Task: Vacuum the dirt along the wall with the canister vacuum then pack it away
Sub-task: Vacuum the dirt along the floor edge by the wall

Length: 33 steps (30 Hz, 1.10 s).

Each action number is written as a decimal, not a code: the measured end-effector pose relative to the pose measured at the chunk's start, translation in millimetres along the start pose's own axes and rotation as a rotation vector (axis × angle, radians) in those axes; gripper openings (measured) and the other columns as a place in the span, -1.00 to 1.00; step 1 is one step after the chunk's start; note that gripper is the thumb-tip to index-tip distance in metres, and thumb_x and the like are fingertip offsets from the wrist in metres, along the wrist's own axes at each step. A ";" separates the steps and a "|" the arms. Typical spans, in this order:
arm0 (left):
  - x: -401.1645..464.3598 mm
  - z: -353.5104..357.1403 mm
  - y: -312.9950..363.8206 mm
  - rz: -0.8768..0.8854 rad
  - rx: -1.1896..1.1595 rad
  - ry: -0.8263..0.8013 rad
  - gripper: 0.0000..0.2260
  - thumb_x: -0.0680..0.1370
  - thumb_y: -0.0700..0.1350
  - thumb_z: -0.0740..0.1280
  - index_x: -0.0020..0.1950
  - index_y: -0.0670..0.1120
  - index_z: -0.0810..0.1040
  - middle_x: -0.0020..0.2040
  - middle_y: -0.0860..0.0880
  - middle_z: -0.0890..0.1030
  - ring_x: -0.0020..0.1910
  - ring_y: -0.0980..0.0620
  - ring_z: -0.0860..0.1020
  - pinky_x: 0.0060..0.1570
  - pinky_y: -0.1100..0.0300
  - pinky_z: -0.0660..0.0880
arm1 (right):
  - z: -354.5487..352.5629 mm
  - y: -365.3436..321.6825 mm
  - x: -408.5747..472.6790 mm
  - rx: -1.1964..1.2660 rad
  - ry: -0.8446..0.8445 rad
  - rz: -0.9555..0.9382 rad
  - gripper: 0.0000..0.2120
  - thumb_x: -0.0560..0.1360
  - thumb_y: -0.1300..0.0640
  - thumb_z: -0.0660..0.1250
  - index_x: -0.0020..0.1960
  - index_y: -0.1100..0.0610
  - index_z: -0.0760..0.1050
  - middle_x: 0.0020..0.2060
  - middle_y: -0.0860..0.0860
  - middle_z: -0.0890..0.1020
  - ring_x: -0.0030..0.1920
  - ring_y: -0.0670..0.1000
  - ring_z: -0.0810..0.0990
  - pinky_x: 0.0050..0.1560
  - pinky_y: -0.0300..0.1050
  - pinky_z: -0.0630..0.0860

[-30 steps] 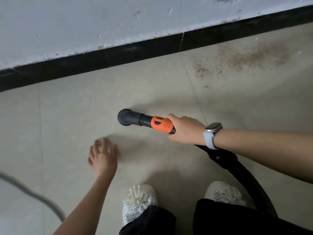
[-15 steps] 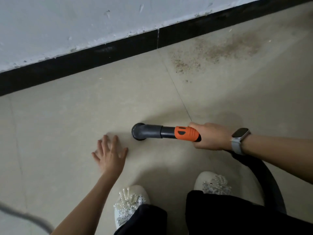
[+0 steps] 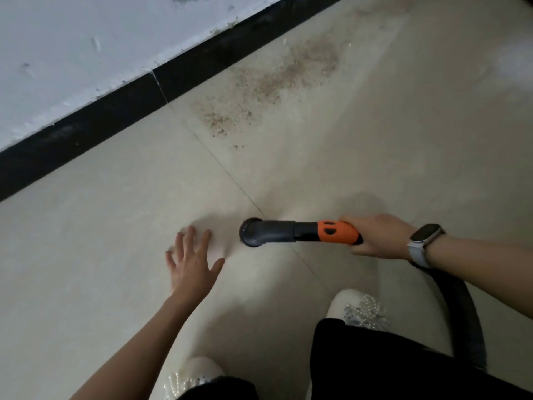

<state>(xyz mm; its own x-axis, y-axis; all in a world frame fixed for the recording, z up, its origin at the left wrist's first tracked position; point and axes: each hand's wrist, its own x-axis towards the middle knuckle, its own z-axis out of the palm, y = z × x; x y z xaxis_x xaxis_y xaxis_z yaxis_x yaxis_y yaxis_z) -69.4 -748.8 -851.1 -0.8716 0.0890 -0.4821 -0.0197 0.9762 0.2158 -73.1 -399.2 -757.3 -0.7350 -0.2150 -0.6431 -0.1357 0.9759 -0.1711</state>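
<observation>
My right hand (image 3: pixel 377 238) grips the orange handle (image 3: pixel 339 232) of the vacuum hose. Its round dark nozzle (image 3: pixel 255 232) points left, low over the beige floor tiles. The black hose (image 3: pixel 461 319) runs back under my right wrist, which wears a watch. A patch of brown dirt (image 3: pixel 268 85) lies along the black skirting board (image 3: pixel 144 96), well beyond the nozzle. My left hand (image 3: pixel 191 264) hovers over the floor with fingers spread, empty, just left of the nozzle. The canister is out of view.
A white wall (image 3: pixel 86 39) with chipped paint rises above the skirting. My two white beaded shoes (image 3: pixel 360 310) and black trouser legs stand at the bottom. A tile joint (image 3: pixel 219 166) runs diagonally from the skirting to the nozzle.
The view has swung right, so the dirt patch sits closer to centre. The nozzle and my right hand have moved right and lower in the frame. The grey cord at the left has left view.
</observation>
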 end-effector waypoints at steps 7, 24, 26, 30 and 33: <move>18.9 -12.0 26.5 0.054 0.111 -0.107 -0.36 0.57 0.19 0.16 0.55 0.05 -0.05 0.56 -0.08 -0.15 0.52 -0.14 -0.19 0.46 -0.12 -0.04 | -1.6 66.7 -19.7 0.189 0.155 0.310 -0.69 0.43 0.04 0.36 0.14 0.00 0.39 -0.29 -0.03 0.52 -0.31 0.07 0.46 -0.33 -0.11 0.28; -78.2 -297.5 228.7 -0.393 -1.079 -0.538 -0.66 0.62 0.07 0.16 0.31 -0.09 0.40 0.20 -0.06 0.53 0.12 -0.02 0.54 0.14 0.07 0.47 | -180.9 -12.0 -124.3 0.617 0.161 0.335 -0.69 0.50 0.02 0.30 0.14 0.07 0.26 -0.30 0.01 0.48 -0.24 0.20 0.54 -0.35 -0.07 0.28; -90.5 -334.2 262.1 -0.454 -1.281 -0.507 -0.59 0.61 0.07 0.18 0.38 -0.11 0.32 0.21 -0.05 0.51 0.15 -0.03 0.53 0.13 0.07 0.48 | -213.4 -30.1 -146.6 0.650 0.164 0.260 -0.68 0.51 0.01 0.31 0.16 0.09 0.27 -0.24 0.02 0.49 -0.18 0.21 0.56 -0.32 -0.08 0.30; -98.7 -389.8 309.3 -0.543 -1.428 -0.344 -0.65 0.61 -0.05 0.22 0.32 -0.19 0.34 0.20 -0.16 0.53 0.10 -0.06 0.56 -0.05 0.11 0.54 | -268.6 -59.7 -178.3 0.632 0.113 0.158 -0.63 0.53 -0.04 0.28 0.18 0.12 0.25 -0.10 0.10 0.55 -0.14 0.19 0.57 -0.29 -0.07 0.36; -95.7 -428.6 318.7 -0.527 -1.372 -0.256 -0.77 0.60 -0.07 0.22 0.19 -0.15 0.35 -0.01 -0.07 0.54 -0.11 0.05 0.56 -0.10 0.08 0.57 | -312.7 -70.8 -188.2 0.653 0.088 0.154 -0.59 0.54 -0.09 0.25 0.20 0.15 0.23 -0.16 0.03 0.46 -0.26 0.11 0.50 -0.37 -0.11 0.28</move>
<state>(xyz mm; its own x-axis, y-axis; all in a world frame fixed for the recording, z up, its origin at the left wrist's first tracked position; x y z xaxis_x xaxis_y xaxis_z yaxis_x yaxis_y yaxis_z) -202.3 -530.9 -372.2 -0.5131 -0.0326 -0.8577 -0.8576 -0.0229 0.5139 -132.9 -415.8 -390.8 -0.7687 -0.0442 -0.6381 0.3844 0.7654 -0.5161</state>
